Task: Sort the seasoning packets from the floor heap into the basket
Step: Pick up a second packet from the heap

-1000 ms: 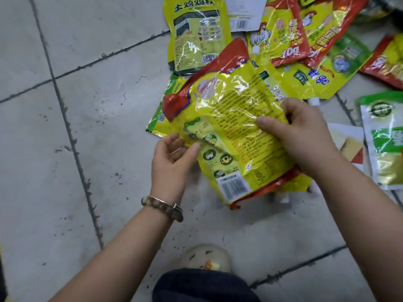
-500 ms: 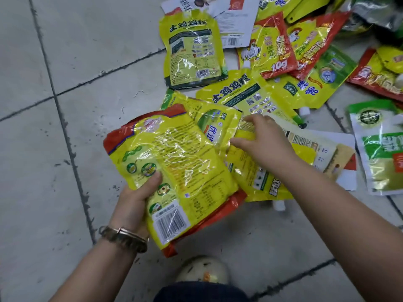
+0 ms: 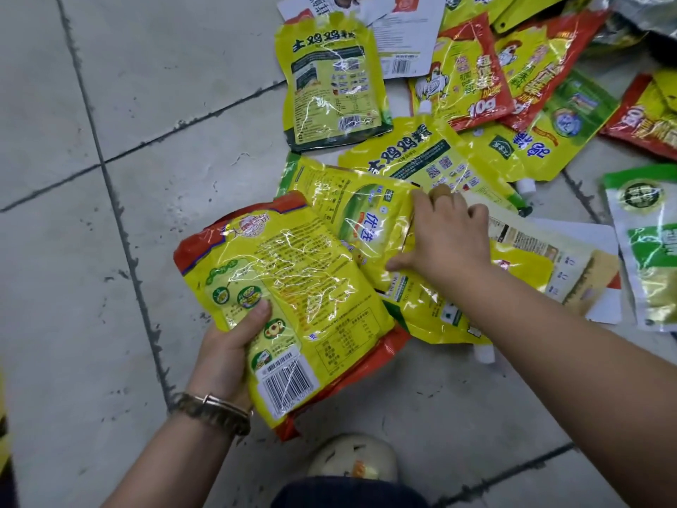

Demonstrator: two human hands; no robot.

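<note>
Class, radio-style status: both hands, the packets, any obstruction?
Left hand grips big yellow-red packet. Right hand pinching yellow packet on heap. Basket not in view. Nothing blocking.

The left hand (image 3: 223,352) comes up from the bottom left, palm up. Its thumb presses on top of a big packet (image 3: 293,298) and its fingers are hidden underneath. A bracelet (image 3: 216,410) sits on that wrist. The right hand (image 3: 448,238) reaches in from the right, palm down. Its thumb sticks out to the left and its fingers bend down onto a yellow packet (image 3: 370,221). Both arms are bare.
</note>
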